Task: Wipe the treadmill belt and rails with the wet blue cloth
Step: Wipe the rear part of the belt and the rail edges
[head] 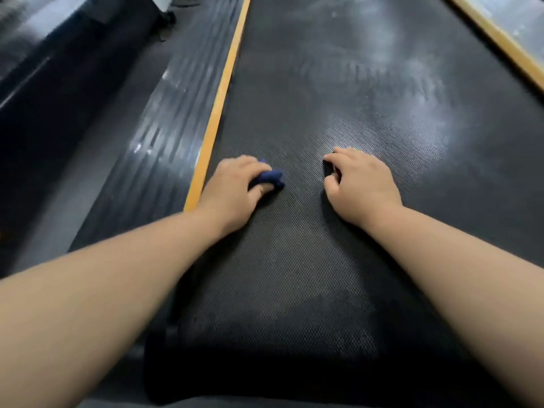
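The black textured treadmill belt (323,98) runs away from me, with pale smears and dusty patches further up. My left hand (232,187) grips a bunched dark blue cloth (269,176) and holds it down on the belt, close to the left yellow stripe (217,113). My right hand (359,184) rests on the middle of the belt with its fingers curled under. Something dark shows beneath them, too unclear to tell. The ribbed left rail (164,128) lies just outside the stripe. Part of the right rail (518,13) shows at the top right.
A second yellow stripe (497,36) borders the belt at the upper right. Dark floor and blurred equipment lie to the left of the left rail. The belt's near end curves down just below my forearms.
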The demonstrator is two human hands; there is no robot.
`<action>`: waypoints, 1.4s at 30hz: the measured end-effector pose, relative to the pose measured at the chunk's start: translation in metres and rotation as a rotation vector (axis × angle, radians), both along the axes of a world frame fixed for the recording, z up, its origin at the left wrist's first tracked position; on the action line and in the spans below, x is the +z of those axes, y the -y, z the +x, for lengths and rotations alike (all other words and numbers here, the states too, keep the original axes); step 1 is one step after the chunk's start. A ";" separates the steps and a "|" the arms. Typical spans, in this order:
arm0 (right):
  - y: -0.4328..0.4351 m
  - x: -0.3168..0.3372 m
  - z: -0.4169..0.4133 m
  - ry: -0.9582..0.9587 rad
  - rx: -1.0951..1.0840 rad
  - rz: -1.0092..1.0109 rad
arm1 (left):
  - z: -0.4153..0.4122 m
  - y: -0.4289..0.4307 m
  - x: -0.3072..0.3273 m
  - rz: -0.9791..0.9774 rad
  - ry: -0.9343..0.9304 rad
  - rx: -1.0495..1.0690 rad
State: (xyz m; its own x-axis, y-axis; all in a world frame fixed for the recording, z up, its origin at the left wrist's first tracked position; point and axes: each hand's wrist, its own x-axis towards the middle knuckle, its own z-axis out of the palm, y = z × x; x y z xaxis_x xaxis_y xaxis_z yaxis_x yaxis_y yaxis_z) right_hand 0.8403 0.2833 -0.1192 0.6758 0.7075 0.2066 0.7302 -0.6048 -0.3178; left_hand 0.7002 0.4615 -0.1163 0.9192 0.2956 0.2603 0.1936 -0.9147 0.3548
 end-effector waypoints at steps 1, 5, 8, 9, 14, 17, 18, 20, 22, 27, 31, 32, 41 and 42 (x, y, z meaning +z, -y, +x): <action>-0.001 0.003 0.002 0.002 -0.002 -0.002 | -0.014 0.007 0.000 -0.014 0.001 -0.014; -0.010 0.016 0.005 -0.017 -0.032 -0.029 | -0.054 0.029 0.005 -0.055 -0.060 -0.055; -0.013 0.007 -0.002 0.014 -0.038 0.007 | -0.045 0.014 0.031 -0.005 -0.128 -0.164; -0.013 0.003 -0.003 0.029 -0.039 0.019 | -0.033 0.005 0.041 0.007 -0.098 -0.155; -0.013 -0.002 -0.003 0.095 -0.032 0.031 | 0.034 -0.036 0.038 0.173 -0.153 0.016; -0.014 -0.002 -0.004 0.117 -0.030 0.016 | 0.037 -0.039 0.022 0.207 -0.260 0.092; -0.013 -0.002 -0.004 0.120 -0.035 0.012 | 0.033 -0.038 0.023 0.236 -0.292 0.092; -0.013 -0.002 -0.004 0.122 -0.044 0.012 | 0.018 -0.037 0.030 0.284 -0.326 0.070; -0.012 0.000 -0.005 0.111 -0.039 0.005 | -0.008 -0.030 0.033 0.310 -0.337 0.030; -0.012 0.005 -0.007 0.076 -0.045 -0.030 | -0.077 0.005 0.038 0.348 -0.299 -0.175; -0.024 0.008 -0.020 0.076 0.045 -0.012 | -0.067 -0.015 0.060 0.339 -0.353 -0.267; -0.026 0.006 -0.024 0.068 0.056 0.009 | -0.051 -0.021 0.062 0.336 -0.314 -0.221; -0.030 -0.004 -0.026 0.041 0.032 0.082 | 0.023 -0.046 0.038 0.367 -0.504 0.131; -0.029 -0.004 -0.026 0.038 0.033 0.083 | 0.014 -0.044 0.041 0.362 -0.491 0.116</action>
